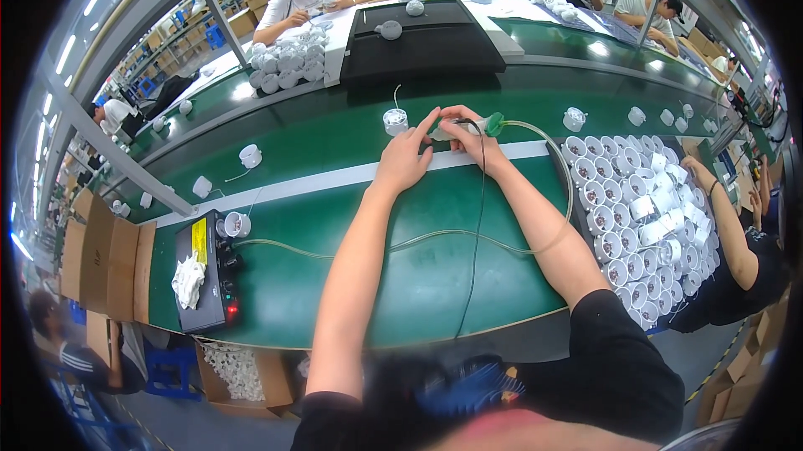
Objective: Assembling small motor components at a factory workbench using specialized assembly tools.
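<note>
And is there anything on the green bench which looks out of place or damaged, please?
A crumpled white cloth lies on the black box at left, an odd place beside its lights. At right, some white cups lie at mixed angles, unlike the neat rows around them. I see no spill or clear damage.

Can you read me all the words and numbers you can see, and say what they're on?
I can't read out any words or numbers here.
Yellow label on the black box: print too small to read.
Red glow on that box: too blurred to tell if it's a number.
Cardboard box at the left: a tiny dark mark, unreadable.
Green-ended tool in the right hand: nothing readable.
</note>
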The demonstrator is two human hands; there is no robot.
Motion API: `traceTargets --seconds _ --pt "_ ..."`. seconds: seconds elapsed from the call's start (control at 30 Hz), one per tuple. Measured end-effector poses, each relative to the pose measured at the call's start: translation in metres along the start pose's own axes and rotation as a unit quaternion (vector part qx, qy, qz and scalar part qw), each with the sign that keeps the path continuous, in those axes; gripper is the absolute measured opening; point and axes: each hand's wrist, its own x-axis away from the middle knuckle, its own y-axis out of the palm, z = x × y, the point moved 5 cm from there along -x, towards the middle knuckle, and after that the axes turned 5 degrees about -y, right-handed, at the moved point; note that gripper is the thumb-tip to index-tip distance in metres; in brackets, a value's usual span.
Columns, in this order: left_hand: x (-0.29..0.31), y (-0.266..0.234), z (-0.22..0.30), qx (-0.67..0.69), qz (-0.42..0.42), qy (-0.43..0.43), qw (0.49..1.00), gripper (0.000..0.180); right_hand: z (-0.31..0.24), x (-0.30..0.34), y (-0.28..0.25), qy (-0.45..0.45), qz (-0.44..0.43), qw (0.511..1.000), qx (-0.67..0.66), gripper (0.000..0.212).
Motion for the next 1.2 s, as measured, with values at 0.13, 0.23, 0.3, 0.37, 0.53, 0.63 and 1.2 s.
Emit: traceTargets --seconds 0.13,0.23,0.3,0.37,0.53,0.63,1.2 --pt "0.001 0.000 -0.005 0.018 -0.007 -0.028 0.999 0.077 -0.003 0.000 0.002 0.000 -0.001 1.000 -0.013 0.028" --pt "-0.006 -0.009 -0.009 -0.075 0.101 0.013 0.992 0.068 -0.003 0.001 -0.002 -0.002 -0.005 1.000 -0.009 0.029" --pt "-0.008 -0.018 -0.019 -0.110 0.154 0.006 0.982 0.065 0.000 -0.004 -0.013 0.011 0.025 0.995 -0.094 0.028" --pt "0.000 -0.036 -0.028 -0.183 0.266 -0.001 0.946 0.061 0.004 -0.005 -0.018 0.021 0.038 0.989 -0.143 0.028" --pt "0.002 -0.022 -0.052 -0.226 0.133 -0.073 0.962 0.057 0.012 -0.012 -0.029 0.021 0.116 0.935 -0.335 0.026" --pt "0.003 -0.028 -0.048 -0.155 0.126 -0.164 0.966 0.055 0.014 -0.007 -0.034 0.021 0.131 0.923 -0.361 0.026" --pt "-0.004 -0.030 -0.039 -0.027 0.133 -0.003 0.991 0.054 0.000 -0.004 -0.021 0.009 0.045 0.956 -0.289 0.026"
